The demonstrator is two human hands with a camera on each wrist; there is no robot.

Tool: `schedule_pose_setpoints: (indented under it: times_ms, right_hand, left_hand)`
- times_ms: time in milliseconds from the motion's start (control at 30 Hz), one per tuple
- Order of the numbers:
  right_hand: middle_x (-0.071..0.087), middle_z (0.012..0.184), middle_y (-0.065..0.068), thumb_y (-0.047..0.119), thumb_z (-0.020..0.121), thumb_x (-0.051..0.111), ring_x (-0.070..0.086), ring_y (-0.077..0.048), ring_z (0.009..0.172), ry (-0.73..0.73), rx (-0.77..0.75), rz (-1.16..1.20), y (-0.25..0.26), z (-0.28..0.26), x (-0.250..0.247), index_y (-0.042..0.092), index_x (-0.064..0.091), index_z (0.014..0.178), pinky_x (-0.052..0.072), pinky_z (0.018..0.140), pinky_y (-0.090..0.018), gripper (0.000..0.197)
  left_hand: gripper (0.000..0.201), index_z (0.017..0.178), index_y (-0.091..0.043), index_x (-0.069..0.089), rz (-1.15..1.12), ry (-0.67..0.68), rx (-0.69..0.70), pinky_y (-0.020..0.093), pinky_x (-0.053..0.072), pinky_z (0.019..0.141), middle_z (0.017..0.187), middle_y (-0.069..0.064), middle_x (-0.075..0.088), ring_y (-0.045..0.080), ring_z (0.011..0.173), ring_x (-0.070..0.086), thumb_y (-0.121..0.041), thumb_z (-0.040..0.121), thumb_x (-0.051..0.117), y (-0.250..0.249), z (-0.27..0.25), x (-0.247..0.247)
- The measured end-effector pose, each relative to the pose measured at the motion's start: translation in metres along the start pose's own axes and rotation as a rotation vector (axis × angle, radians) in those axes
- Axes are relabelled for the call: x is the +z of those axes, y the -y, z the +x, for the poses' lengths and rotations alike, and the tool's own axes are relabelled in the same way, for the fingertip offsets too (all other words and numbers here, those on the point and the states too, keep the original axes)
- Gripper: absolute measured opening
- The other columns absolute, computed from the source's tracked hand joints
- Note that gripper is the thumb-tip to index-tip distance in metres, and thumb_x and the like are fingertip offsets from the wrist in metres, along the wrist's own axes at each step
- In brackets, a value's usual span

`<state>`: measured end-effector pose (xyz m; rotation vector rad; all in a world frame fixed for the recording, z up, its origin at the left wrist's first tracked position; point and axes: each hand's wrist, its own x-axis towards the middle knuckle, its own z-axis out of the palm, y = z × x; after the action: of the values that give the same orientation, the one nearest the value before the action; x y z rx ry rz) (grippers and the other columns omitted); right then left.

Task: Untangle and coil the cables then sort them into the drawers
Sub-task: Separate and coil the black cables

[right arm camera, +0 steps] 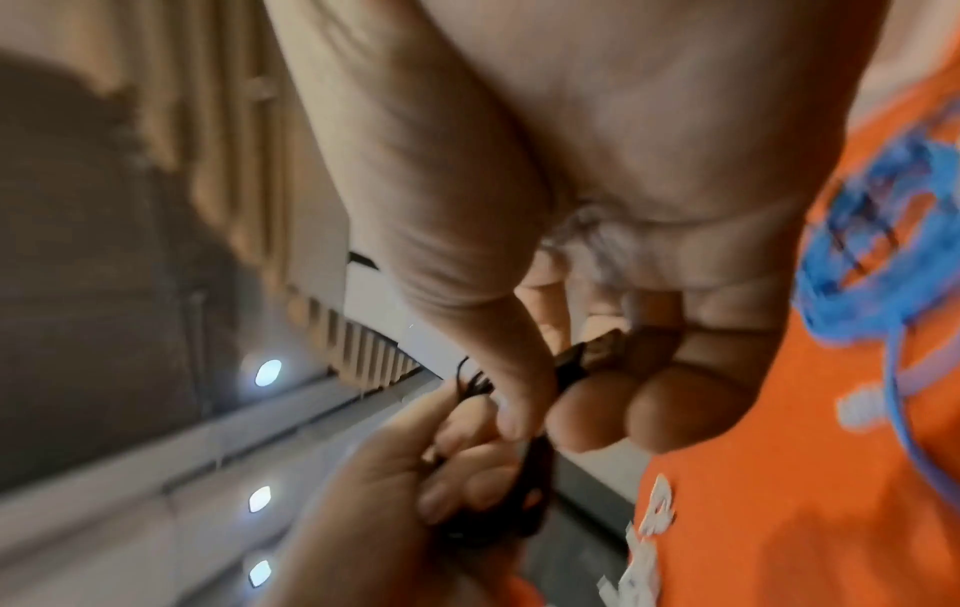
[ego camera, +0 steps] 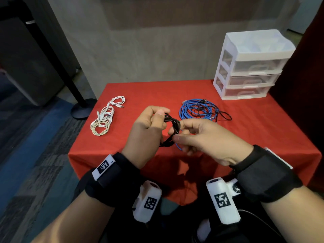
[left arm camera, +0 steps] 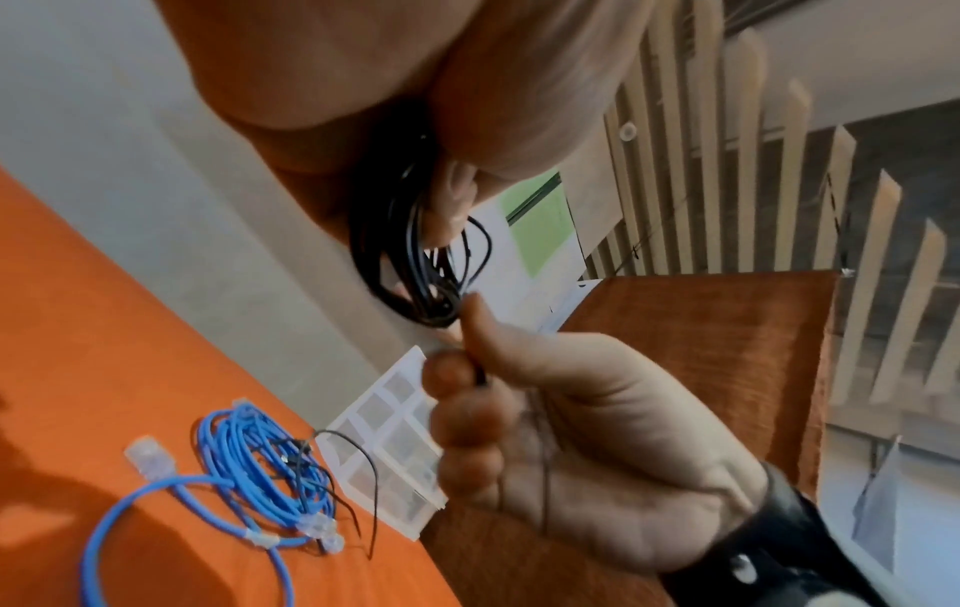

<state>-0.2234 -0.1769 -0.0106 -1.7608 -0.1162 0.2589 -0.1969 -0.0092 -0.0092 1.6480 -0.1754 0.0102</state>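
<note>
Above the middle of the red table, my left hand (ego camera: pixel 158 114) grips a small coil of black cable (ego camera: pixel 173 124) between thumb and curled fingers. My right hand (ego camera: pixel 174 135) pinches the same cable at the coil's lower right side. In the left wrist view the black coil (left arm camera: pixel 415 254) hangs from my left hand (left arm camera: pixel 457 185), and my right hand (left arm camera: pixel 467 361) holds a strand just below it. The blurred right wrist view shows a dark plug (right arm camera: pixel 587 357) between the thumb and fingers of my right hand (right arm camera: pixel 535 415). The drawer unit (ego camera: pixel 249 67) stands at the back right, drawers closed.
A blue cable coil (ego camera: pixel 198 111) with a thin black cable (ego camera: pixel 224 116) tangled over it lies behind my hands. A bundle of white and cream cables (ego camera: pixel 105 116) lies at the left of the table (ego camera: pixel 263 128). A black pole stand (ego camera: pixel 82 109) stands off its left corner.
</note>
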Motion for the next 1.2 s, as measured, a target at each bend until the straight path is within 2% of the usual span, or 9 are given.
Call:
schedule_pose_setpoints:
  times_ms: [167,233,333,467,567,733,900,1033,1200]
  right_hand:
    - [0.069,0.072,-0.009,0.013,0.090,0.077,0.063,-0.019,0.063,-0.179,-0.126,-0.160,-0.007,0.004,-0.014,0.014,0.075,0.086,0.049,0.071,-0.034,0.004]
    - [0.071,0.081,0.000,0.026,0.087,0.080,0.063,-0.018,0.079,-0.329,-0.202,-0.358,-0.014,0.008,-0.016,0.026,0.079,0.084,0.047,0.083,-0.031,0.004]
    - [0.058,0.082,0.007,0.029,0.087,0.080,0.056,-0.011,0.081,-0.523,-0.289,-0.488,-0.020,0.008,-0.004,0.031,0.082,0.093,0.042,0.079,-0.025,0.007]
    - [0.062,0.078,-0.010,0.040,0.095,0.062,0.061,-0.023,0.077,-0.386,-0.305,-0.301,-0.028,0.007,0.013,0.012,0.075,0.080,0.050,0.079,-0.045,0.034]
    - [0.057,0.079,-0.019,0.060,0.086,0.061,0.051,-0.021,0.070,-0.280,-0.262,-0.155,-0.026,0.003,0.026,0.020,0.074,0.078,0.043,0.071,-0.046,0.043]
    - [0.066,0.090,-0.011,0.052,0.090,0.061,0.058,-0.020,0.083,-0.263,-0.241,-0.090,-0.022,0.001,0.029,0.026,0.077,0.100,0.046,0.083,-0.044,0.032]
    - [0.046,0.070,0.009,0.018,0.103,0.058,0.039,-0.002,0.062,-0.247,-0.213,0.045,-0.019,-0.003,0.025,0.017,0.069,0.090,0.032,0.060,-0.022,0.016]
    - [0.061,0.075,-0.009,-0.002,0.093,0.068,0.061,-0.008,0.059,-0.391,-0.210,0.247,-0.016,0.001,0.028,0.012,0.062,0.098,0.052,0.059,-0.022,0.017]
    - [0.067,0.066,-0.001,0.001,0.090,0.074,0.060,-0.011,0.061,-0.499,-0.259,0.224,-0.018,0.000,0.030,0.012,0.067,0.083,0.052,0.061,-0.025,0.014]
  left_hand:
    - [0.029,0.102,-0.010,0.067,-0.057,-0.005,-0.033,0.020,0.039,0.052,0.064,-0.005,0.045,0.005,0.046,0.036,-0.024,0.107,0.042,0.000,0.007,-0.012]
    - [0.030,0.105,-0.008,0.064,-0.212,0.050,-0.109,0.021,0.040,0.052,0.061,-0.006,0.038,0.006,0.044,0.028,-0.025,0.108,0.039,-0.003,0.006,-0.011]
    - [0.031,0.113,-0.005,0.060,-0.322,0.048,-0.153,0.021,0.040,0.052,0.059,-0.007,0.035,0.006,0.043,0.025,-0.026,0.109,0.038,-0.004,0.005,-0.004]
    - [0.029,0.111,-0.009,0.059,-0.341,-0.009,-0.112,0.023,0.039,0.054,0.060,-0.008,0.036,0.007,0.046,0.024,-0.028,0.109,0.037,-0.001,0.005,0.002]
    - [0.030,0.108,-0.008,0.059,-0.384,-0.034,-0.094,0.028,0.030,0.056,0.059,-0.008,0.037,0.007,0.046,0.023,-0.027,0.109,0.037,-0.002,0.005,0.003]
    - [0.030,0.107,-0.008,0.059,-0.394,-0.069,-0.049,0.027,0.032,0.057,0.059,-0.008,0.038,0.006,0.044,0.024,-0.027,0.109,0.037,-0.004,0.005,0.008]
    - [0.030,0.107,-0.009,0.060,-0.363,-0.061,-0.037,0.027,0.035,0.057,0.060,-0.008,0.038,0.005,0.044,0.025,-0.028,0.109,0.037,-0.004,0.004,0.010]
    - [0.030,0.110,-0.008,0.060,-0.370,-0.090,-0.017,0.031,0.031,0.058,0.060,-0.009,0.040,0.006,0.045,0.025,-0.028,0.109,0.037,-0.003,0.001,0.012]
    - [0.028,0.109,-0.013,0.061,-0.214,-0.165,0.079,0.032,0.044,0.061,0.065,-0.008,0.046,0.007,0.049,0.037,-0.031,0.107,0.040,0.002,0.001,0.017]
